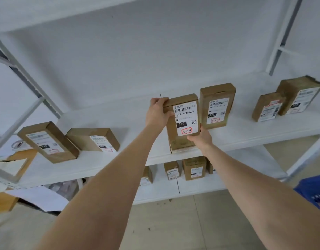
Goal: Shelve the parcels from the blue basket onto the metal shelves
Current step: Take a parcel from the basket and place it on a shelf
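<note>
A brown cardboard parcel [181, 105] with a white label reading 060 stands upright at the front edge of the white metal shelf [130, 121]. My left hand [158, 112] grips its upper left corner. My right hand [202, 137] pinches its lower right edge, thumb on the label. A second upright parcel [217, 107] stands just to its right, almost touching. A corner of the blue basket [312, 192] shows at the right edge, on the floor.
Two parcels [49, 141] stand at the left of the same shelf and two more [285, 100] at the right. Smaller parcels [193, 168] stand on the lower shelf. Grey shelf uprights [25, 78] frame both sides. Papers and a wooden piece lie at the lower left.
</note>
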`<state>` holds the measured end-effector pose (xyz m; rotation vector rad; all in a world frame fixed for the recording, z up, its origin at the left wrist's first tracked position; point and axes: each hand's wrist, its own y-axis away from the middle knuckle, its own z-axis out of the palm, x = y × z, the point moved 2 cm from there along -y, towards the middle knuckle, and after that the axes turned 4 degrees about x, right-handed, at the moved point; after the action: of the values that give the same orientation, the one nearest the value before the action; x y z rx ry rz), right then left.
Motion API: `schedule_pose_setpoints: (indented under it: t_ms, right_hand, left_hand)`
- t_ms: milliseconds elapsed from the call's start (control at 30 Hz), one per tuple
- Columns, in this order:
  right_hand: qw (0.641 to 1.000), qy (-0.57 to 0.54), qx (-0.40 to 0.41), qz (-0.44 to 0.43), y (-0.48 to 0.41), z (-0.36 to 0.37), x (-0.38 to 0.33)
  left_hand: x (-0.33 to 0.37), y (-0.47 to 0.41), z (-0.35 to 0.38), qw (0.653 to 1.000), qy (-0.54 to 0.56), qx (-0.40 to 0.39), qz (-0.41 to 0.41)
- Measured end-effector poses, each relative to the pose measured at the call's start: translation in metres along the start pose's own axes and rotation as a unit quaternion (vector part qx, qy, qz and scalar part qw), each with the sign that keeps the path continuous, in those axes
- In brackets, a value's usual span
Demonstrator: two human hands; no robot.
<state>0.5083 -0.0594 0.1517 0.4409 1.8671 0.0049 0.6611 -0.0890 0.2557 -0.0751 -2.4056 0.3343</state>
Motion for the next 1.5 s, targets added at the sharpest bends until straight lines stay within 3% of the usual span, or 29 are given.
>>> schedule_pose_setpoints:
  t_ms: [367, 600, 733, 800, 933, 1500]
  right_hand:
    - [0.997, 0.064, 0.03, -0.011, -0.022, 0.011, 0.012]
    - [0.989, 0.122, 0.06, -0.053, -0.016, -0.004, -0.005]
    - [0.937, 0.236, 0.14, -0.218, -0.006, -0.026, -0.04]
    - [0.898, 0.318, 0.12, -0.278, -0.005, -0.032, -0.056]
    - [0.851, 0.427, 0.042, -0.304, -0.008, -0.034, -0.077]
    - [0.835, 0.45, 0.043, -0.312, -0.03, -0.02, -0.086]
  left_hand:
    - [-0.018, -0.001, 0.021, 1.0, -0.006, -0.009, 0.027]
    - [-0.008, 0.004, 0.016, 0.989, -0.137, -0.008, 0.06]
    - [0.003, 0.004, 0.016, 0.97, -0.217, -0.034, 0.101]
    - [0.006, 0.004, 0.018, 0.96, -0.255, -0.04, 0.111]
    - [0.013, 0.002, 0.021, 0.946, -0.3, -0.039, 0.113]
    - [0.009, -0.016, 0.026, 0.939, -0.321, -0.045, 0.118]
